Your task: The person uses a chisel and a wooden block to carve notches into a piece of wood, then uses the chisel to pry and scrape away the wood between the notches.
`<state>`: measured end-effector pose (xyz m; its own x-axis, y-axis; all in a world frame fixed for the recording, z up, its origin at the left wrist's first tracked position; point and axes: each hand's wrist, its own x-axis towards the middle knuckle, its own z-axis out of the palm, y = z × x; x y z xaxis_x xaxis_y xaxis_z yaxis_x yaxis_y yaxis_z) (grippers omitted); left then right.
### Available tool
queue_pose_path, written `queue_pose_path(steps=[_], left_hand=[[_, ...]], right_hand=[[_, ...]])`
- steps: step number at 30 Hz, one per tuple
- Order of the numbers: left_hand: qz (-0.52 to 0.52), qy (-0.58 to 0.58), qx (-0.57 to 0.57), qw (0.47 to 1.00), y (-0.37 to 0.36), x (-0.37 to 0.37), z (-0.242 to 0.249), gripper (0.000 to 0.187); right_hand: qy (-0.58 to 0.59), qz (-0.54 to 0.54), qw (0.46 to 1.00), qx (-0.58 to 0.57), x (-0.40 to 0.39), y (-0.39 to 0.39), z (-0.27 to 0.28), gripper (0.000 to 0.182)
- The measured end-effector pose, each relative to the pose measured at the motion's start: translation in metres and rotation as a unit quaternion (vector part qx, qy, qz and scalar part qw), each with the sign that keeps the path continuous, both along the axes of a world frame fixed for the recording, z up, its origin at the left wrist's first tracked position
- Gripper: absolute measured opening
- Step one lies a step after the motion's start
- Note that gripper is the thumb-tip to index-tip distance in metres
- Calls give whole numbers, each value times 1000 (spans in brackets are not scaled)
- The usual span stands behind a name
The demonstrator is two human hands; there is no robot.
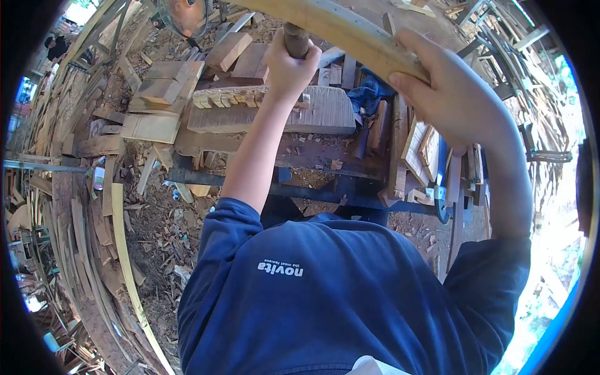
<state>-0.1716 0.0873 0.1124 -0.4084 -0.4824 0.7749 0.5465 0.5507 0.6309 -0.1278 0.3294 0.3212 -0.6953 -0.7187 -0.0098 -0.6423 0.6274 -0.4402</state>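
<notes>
My left hand [291, 70] is closed around a dark brown rounded wooden handle [296, 41], whose upper end meets the lower edge of a long pale wooden piece [350, 31]. This piece runs from the top of the view down to the right. At its right end, my right hand [440, 87] grips it, thumb below and fingers over the top. Beneath my hands lies a thick grey-brown board [325, 115] on the workbench [306, 153]. Several small wood blocks [228, 99] stand in a row along that board's back edge.
Cut wooden blocks [164, 87] are stacked at the left of the bench. A blue cloth or bag [370, 94] and upright planks [400, 144] are to the right. An orange fan-like object [187, 15] is at the top. Long strips [128, 262] lie along the left ground.
</notes>
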Motion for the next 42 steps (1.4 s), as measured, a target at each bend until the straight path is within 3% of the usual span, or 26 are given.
queue_pose_path(steps=[4, 6, 7, 9, 16, 18, 23, 25, 26, 29, 30, 32, 33, 37, 40, 42], left_hand=[[-13, -7, 12, 1000, 5, 5, 6, 19], [11, -14, -6, 1000, 5, 6, 8, 20], [12, -14, -7, 1000, 6, 8, 9, 20], [-4, 3, -12, 1000, 7, 8, 11, 20], [-36, -77, 50, 995, 4, 7, 6, 24], [8, 25, -28, 999, 5, 4, 6, 18], [-13, -27, 3, 1000, 3, 9, 3, 17], [-9, -45, 6, 999, 1, 8, 1, 17], [12, -30, -12, 999, 1, 6, -7, 18], [21, -35, -12, 999, -2, 0, -15, 20], [11, -56, 10, 998, -2, 0, -19, 21], [21, -74, 4, 997, 0, -1, -19, 21], [34, -89, -9, 995, 0, -2, -18, 22], [-5, -1, -12, 1000, 2, -7, -18, 21], [-12, -44, 15, 999, 1, 6, -23, 22], [4, -61, 20, 998, -3, 19, -31, 21]], right_hand=[[80, 56, 993, -71, -17, 5, -16, 47], [158, 72, 971, -162, -19, -2, -23, 47], [158, 73, 971, -163, -14, -4, -20, 47], [43, 23, 999, -1, -3, -4, -9, 44], [65, -17, 994, -89, -9, -10, 1, 36], [5, 8, 999, 50, -4, -10, -7, 44], [5, 0, 994, -107, -14, -9, -12, 39], [123, 54, 990, -39, -15, -8, -25, 36], [124, 55, 990, -42, -16, -8, -23, 36], [-62, -29, 997, 22, -6, -10, 5, 36], [-63, -32, 997, 24, -8, -10, -5, 36], [132, 42, 979, -152, -10, -13, -28, 33], [70, 8, 995, -76, -9, -11, -29, 34], [-6, 41, 999, -4, -11, -4, -29, 36], [-110, -16, 993, -41, -7, 3, -26, 37], [-161, -73, 973, -149, 4, 10, -34, 38]])
